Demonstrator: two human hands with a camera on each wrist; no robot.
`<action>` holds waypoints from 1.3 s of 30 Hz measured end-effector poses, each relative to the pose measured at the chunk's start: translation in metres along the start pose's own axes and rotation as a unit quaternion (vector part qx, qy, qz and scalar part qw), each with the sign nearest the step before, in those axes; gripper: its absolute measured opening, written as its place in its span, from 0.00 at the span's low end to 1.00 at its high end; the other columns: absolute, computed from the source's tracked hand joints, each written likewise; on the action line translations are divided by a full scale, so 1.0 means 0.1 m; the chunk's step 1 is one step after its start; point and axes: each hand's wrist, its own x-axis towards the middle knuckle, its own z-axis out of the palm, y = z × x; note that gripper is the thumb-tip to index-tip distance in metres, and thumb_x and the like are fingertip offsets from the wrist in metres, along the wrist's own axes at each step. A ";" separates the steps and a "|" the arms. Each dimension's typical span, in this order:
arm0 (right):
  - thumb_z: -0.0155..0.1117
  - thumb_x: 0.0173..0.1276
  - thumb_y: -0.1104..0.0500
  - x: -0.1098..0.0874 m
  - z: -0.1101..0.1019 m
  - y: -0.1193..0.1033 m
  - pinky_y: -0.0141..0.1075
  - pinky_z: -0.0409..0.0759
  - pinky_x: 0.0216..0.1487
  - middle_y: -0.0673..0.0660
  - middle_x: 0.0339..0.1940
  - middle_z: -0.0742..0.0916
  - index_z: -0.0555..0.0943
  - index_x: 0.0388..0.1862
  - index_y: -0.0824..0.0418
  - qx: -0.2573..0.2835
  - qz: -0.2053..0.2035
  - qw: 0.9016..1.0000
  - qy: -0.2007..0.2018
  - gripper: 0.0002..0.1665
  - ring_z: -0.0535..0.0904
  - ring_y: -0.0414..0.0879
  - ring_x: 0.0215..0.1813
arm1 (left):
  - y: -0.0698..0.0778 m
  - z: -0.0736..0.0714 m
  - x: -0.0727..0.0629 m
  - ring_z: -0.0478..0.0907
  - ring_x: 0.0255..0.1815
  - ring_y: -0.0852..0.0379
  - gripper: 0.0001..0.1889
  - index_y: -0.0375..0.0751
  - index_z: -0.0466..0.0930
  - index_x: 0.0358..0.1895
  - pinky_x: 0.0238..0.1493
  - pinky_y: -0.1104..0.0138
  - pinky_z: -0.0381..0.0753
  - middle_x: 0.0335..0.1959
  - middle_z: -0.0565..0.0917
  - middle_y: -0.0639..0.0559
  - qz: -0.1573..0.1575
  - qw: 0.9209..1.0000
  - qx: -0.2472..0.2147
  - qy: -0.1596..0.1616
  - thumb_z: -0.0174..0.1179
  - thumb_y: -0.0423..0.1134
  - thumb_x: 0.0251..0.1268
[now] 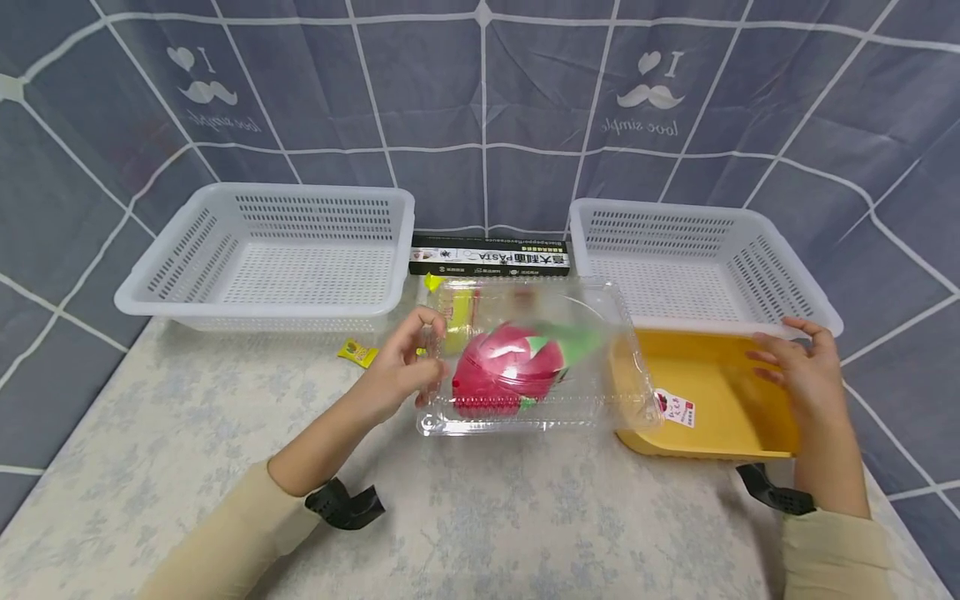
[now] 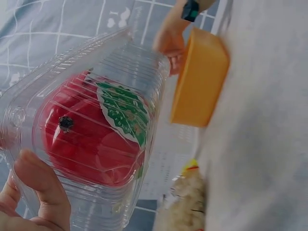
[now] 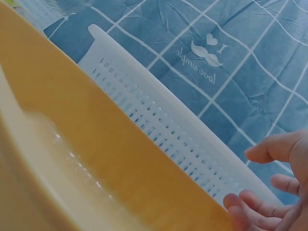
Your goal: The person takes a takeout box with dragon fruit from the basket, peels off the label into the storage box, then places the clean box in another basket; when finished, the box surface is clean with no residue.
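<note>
My left hand (image 1: 401, 362) grips the left edge of a clear plastic clamshell box (image 1: 600, 412), thumb on the near side. Inside it shows a glossy red, rounded thing (image 2: 79, 139) with a dark spot and a green leaf-shaped piece (image 2: 124, 111). The box is held up over the table, its right end overlapping a yellow tray (image 1: 705, 375) in the head view. Over that tray's right side is my right hand (image 1: 806, 375), fingers spread and slightly bent, thumb apart. In the right wrist view its fingertips (image 3: 233, 201) are right at the tray's rim.
White slotted baskets stand at the back left (image 1: 322, 275) and back right (image 1: 660, 283). Between them lies a black pasta box (image 1: 487, 257). A small yellow packet (image 1: 357, 352) is near the left basket, and a yellow-topped bag (image 2: 185, 202) shows beyond the clear box.
</note>
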 end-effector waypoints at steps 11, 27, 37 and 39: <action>0.77 0.56 0.57 0.03 0.03 0.00 0.34 0.84 0.29 0.51 0.42 0.82 0.60 0.62 0.44 0.032 0.008 0.999 0.023 0.42 0.87 0.44 0.33 | 0.12 0.10 0.34 0.62 0.10 0.58 0.16 0.29 0.58 0.44 0.11 0.70 0.63 0.17 0.65 0.48 0.012 1.000 -0.018 0.012 0.44 0.25 0.48; 0.76 0.56 0.60 -0.09 0.16 -0.20 0.34 0.83 0.26 0.49 0.34 0.86 0.71 0.53 0.48 0.060 0.038 0.995 0.070 0.30 0.85 0.44 0.25 | 0.12 0.25 0.65 0.59 0.11 0.57 0.14 0.40 0.64 0.43 0.13 0.70 0.62 0.21 0.65 0.47 -0.004 0.999 -0.037 0.025 0.46 0.28 0.52; 0.75 0.58 0.62 -0.37 0.41 -0.47 0.32 0.83 0.25 0.49 0.29 0.84 0.72 0.47 0.53 0.053 0.057 0.993 0.093 0.23 0.83 0.42 0.23 | 0.14 0.39 0.88 0.58 0.11 0.58 0.12 0.39 0.64 0.43 0.12 0.71 0.62 0.18 0.68 0.50 0.018 0.997 -0.068 0.027 0.47 0.28 0.54; 0.73 0.59 0.64 -0.43 0.47 -0.54 0.31 0.82 0.24 0.49 0.27 0.84 0.71 0.47 0.54 0.064 0.061 0.992 0.092 0.23 0.82 0.42 0.22 | 0.13 0.43 0.93 0.59 0.12 0.58 0.12 0.39 0.64 0.44 0.13 0.71 0.62 0.19 0.69 0.49 0.017 0.997 -0.072 0.028 0.48 0.29 0.55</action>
